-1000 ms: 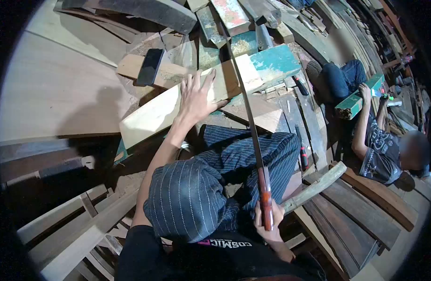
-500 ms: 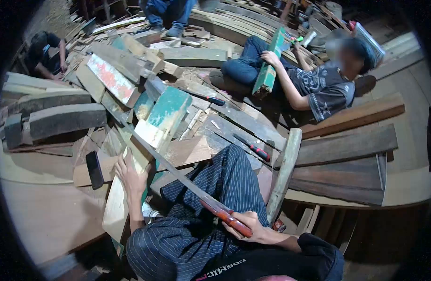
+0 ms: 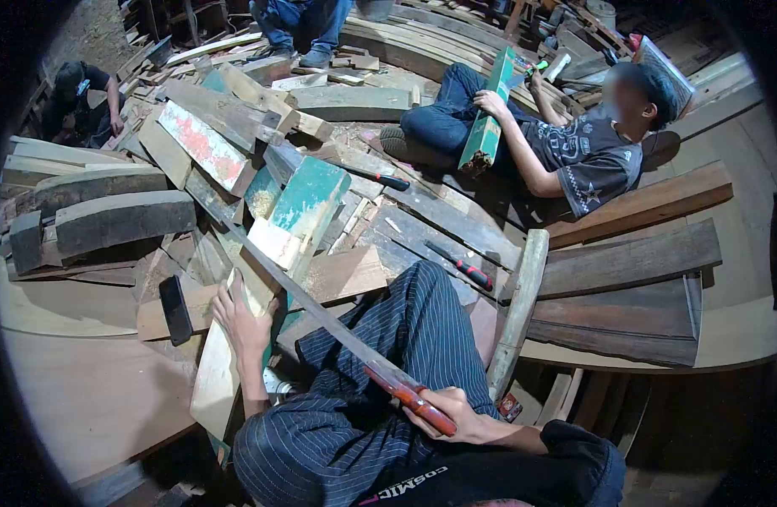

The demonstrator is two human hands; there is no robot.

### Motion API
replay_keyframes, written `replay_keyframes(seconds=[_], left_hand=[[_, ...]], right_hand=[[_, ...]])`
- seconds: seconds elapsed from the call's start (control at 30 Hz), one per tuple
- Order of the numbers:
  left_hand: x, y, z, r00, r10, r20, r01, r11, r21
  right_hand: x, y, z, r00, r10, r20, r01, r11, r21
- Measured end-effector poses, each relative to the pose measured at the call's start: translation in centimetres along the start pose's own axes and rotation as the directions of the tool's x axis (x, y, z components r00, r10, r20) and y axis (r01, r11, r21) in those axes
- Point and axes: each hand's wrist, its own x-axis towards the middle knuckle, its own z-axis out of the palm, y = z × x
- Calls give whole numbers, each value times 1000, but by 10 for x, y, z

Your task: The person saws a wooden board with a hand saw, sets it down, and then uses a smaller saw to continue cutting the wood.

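Observation:
My right hand is closed around the red-brown handle of a machete, low in front of my lap. Its long straight blade slants up and left across the view, passing over a wooden beam with a pale face and green-painted parts. The tip end overlaps the beam's far part, by the white and green patches. My left hand grips this beam at its near half, fingers over the pale face, left of the blade. The beam lies beside my striped trouser leg.
A phone lies on a board left of my left hand. Red-and-black handled tools rest on the planks ahead. At right a person holds a green beam; others sit at far left and stand at the back. Timber piles surround the spot.
The whole view has shifted slightly. Both my hands keep their holds on the beam and the machete, almost unmoved. The person at far left has raised their head a little.

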Motion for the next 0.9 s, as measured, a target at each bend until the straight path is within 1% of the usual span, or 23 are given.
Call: replay_keyframes(seconds=[0.03,0.07,0.1,0.17,0.2,0.3,0.4,0.5,0.63,0.83,0.9], left_hand=[[-1,-1,1,1000,-5,2,5,1000,8],[-1,1,2,999,11,-30,-10,1000,27],[-1,2,1,1000,-3,-15,4,1000,22],[-1,4,-2,999,-29,22,29,999,14],[-1,3,0,1000,-25,5,25,1000,15],[0,1,0,1000,-23,3,23,1000,11],[0,-5,3,999,-40,-6,40,999,-13],[1,-3,-1,998,-64,4,64,998,-4],[1,-7,3,998,-60,-5,60,998,-10],[1,-4,1,998,-66,4,66,998,4],[1,-4,1,997,-77,9,77,997,6]], right_hand=[[-2,4,2,1000,-13,7,13,1000,-27],[-2,5,3,1000,-14,1,14,1000,-1],[-1,6,3,1000,-16,-7,16,1000,24],[-1,5,2,1000,-22,3,22,1000,-5],[0,4,2,1000,-25,7,25,999,-20],[6,3,0,999,-31,-14,32,999,23],[6,12,3,999,-31,-18,31,999,22],[10,15,4,999,-11,-49,15,997,77],[12,10,1,999,-9,-42,11,999,37],[7,20,6,998,-47,-42,48,999,16],[6,20,8,998,-37,-48,37,999,17]])
